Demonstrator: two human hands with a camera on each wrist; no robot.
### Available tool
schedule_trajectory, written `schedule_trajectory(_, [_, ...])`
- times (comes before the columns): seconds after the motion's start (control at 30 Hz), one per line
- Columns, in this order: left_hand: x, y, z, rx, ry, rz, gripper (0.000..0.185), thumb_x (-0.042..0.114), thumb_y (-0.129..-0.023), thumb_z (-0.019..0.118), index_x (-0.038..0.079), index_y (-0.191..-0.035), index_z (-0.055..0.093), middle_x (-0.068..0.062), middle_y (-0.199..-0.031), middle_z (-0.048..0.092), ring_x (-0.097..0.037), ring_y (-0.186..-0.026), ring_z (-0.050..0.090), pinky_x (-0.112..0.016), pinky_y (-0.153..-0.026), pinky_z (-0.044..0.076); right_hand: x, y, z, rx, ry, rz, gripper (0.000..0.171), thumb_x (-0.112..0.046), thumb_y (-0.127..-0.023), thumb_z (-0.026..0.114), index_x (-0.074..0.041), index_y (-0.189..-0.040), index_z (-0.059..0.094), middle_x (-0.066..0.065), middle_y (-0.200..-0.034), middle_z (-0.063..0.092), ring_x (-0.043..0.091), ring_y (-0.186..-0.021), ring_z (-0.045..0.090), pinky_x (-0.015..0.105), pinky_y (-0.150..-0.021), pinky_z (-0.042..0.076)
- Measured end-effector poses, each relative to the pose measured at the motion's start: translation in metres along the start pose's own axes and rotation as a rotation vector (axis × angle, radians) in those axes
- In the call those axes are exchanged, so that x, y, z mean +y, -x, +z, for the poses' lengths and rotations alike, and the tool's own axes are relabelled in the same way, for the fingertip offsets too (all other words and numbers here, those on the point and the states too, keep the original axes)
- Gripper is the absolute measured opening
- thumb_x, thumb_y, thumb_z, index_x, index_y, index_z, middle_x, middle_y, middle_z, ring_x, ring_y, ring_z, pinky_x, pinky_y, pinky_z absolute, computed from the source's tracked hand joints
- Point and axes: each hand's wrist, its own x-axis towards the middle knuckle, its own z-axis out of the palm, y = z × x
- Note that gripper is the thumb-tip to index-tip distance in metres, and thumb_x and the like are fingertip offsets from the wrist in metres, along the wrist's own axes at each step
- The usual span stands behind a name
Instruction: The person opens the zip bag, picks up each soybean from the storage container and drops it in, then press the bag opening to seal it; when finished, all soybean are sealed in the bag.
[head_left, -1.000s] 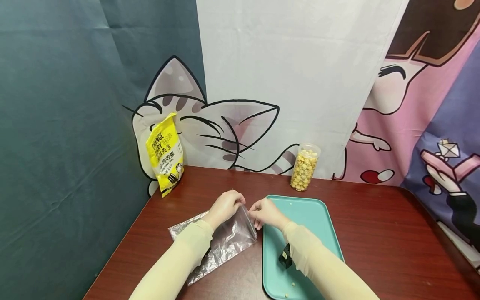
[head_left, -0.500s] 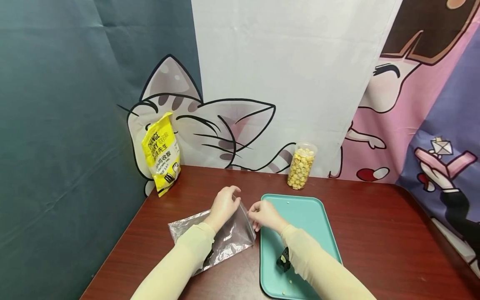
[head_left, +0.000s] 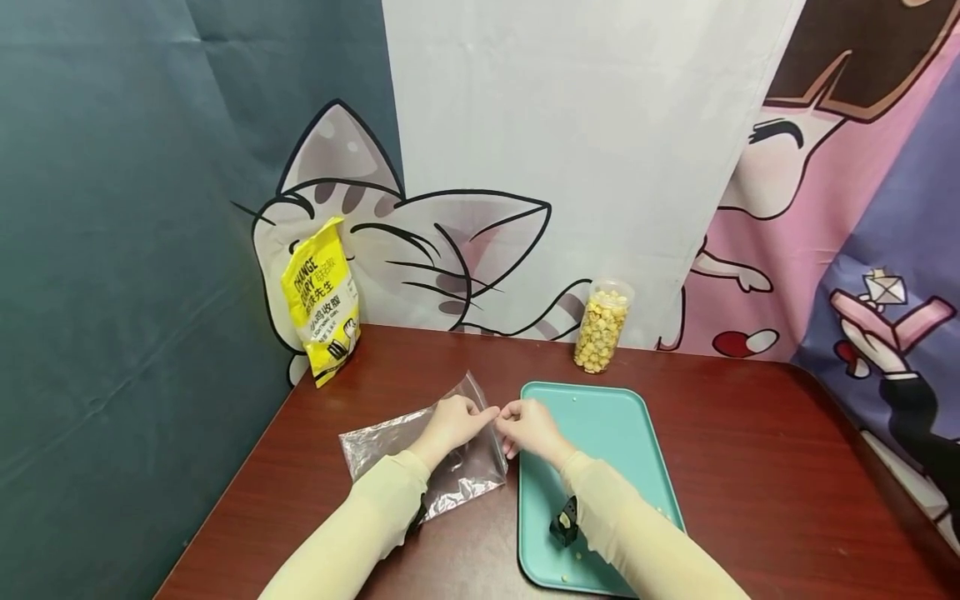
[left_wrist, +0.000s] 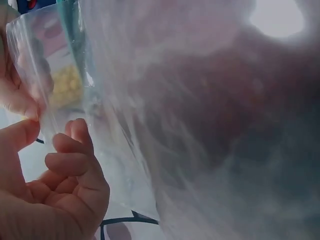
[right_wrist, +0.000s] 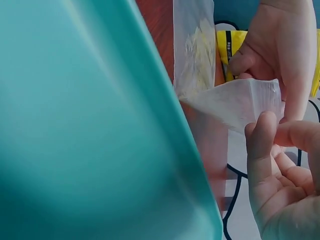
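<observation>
Bag (head_left: 474, 477) blocking left of tray (head_left: 600, 442), room right

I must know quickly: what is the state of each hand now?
Left hand: thumb at the plastic bag; whether it grips, I cannot tell.
Right hand: closed, pinching the plastic bag's edge.

This is a cloth-screened corner, of a home or an office I cannot tell, with a reddish-brown desk (head_left: 757, 467) across the bottom of the frame, creased fabric hangings (head_left: 112, 250) behind it, and a cartoon cat (head_left: 487, 233) printed mid-frame.
</observation>
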Motion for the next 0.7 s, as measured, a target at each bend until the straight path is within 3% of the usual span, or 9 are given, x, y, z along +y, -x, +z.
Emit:
schedule_trajectory(0.17, [0.0017, 0.0024, -0.0018, 0.005, 0.012, 0.042, 0.033, 0.034, -0.088, 0.063, 0.013, -0.063, 0.06, 0.005, -0.053, 0.052, -0.009, -0.049, 0.049, -0.025, -0.053, 0.041, 0.0015, 0.0021, 0.0004, 0.0, 0.006, -0.015, 0.014, -0.005, -0.088, 0.061, 0.007, -0.083, 0.063, 0.012, -0.058, 0.061, 0.009, -0.04, 0.055, 0.034, -0.046, 0.053])
schedule_trajectory(0.27, [0.0017, 0.0028, -0.0008, 0.034, 0.013, 0.082, 0.024, 0.027, -0.087, 0.065, 0.012, -0.068, 0.065, 0.004, -0.061, 0.058, -0.008, -0.055, 0.051, -0.025, -0.057, 0.044, 0.0021, 0.0018, 0.0002, 0.001, 0.025, -0.023, 0.015, -0.008, -0.088, 0.064, 0.004, -0.08, 0.064, 0.005, -0.054, 0.059, 0.009, -0.04, 0.055, 0.031, -0.045, 0.052])
schedule_trajectory(0.43, [-0.0009, 0.0043, 0.0013, 0.063, 0.01, 0.146, 0.02, 0.019, -0.085, 0.067, 0.011, -0.067, 0.066, 0.005, -0.057, 0.057, -0.006, -0.053, 0.048, -0.023, -0.054, 0.041, 0.0015, 0.0033, 0.0013, -0.022, 0.043, -0.025, 0.016, -0.009, -0.088, 0.065, 0.004, -0.079, 0.064, 0.004, -0.053, 0.059, 0.008, -0.041, 0.055, 0.03, -0.046, 0.052])
schedule_trajectory(0.7, [-0.0024, 0.0083, 0.0021, 0.028, 0.017, 0.159, 0.022, 0.018, -0.087, 0.066, 0.011, -0.066, 0.065, 0.007, -0.053, 0.057, -0.003, -0.046, 0.043, -0.019, -0.048, 0.037, 0.0092, 0.0058, 0.001, -0.024, -0.022, 0.015, 0.017, -0.009, -0.089, 0.065, 0.006, -0.081, 0.062, 0.006, -0.056, 0.061, 0.009, -0.043, 0.056, 0.031, -0.048, 0.053])
